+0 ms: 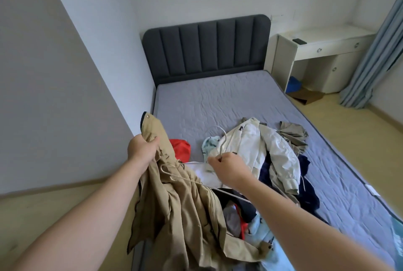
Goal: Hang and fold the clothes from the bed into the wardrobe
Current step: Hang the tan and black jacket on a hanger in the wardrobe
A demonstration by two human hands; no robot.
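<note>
**Head view.** Left hand [142,147] grips the collar end of one khaki coat [185,205], held up over the near left corner of the bed [218,96]. The coat's hem is cut off by the lower frame edge. Right hand [226,165] pinches the neck of one white wire hanger [193,162], hook upward, above the bed's near half. The hanger's right corner is hidden behind the right forearm.

On the bed's near half lies one heap of clothes:
- a white jacket [261,146]
- a navy garment [305,183]
- a pale blue garment [261,236]
- an olive-grey garment [292,133]
- a red piece [180,146], partly hidden by the coat

Further pieces cannot be counted. A dark mark on the white jacket is too small to read. One white bench [327,39] stands beside the bed's head
</note>
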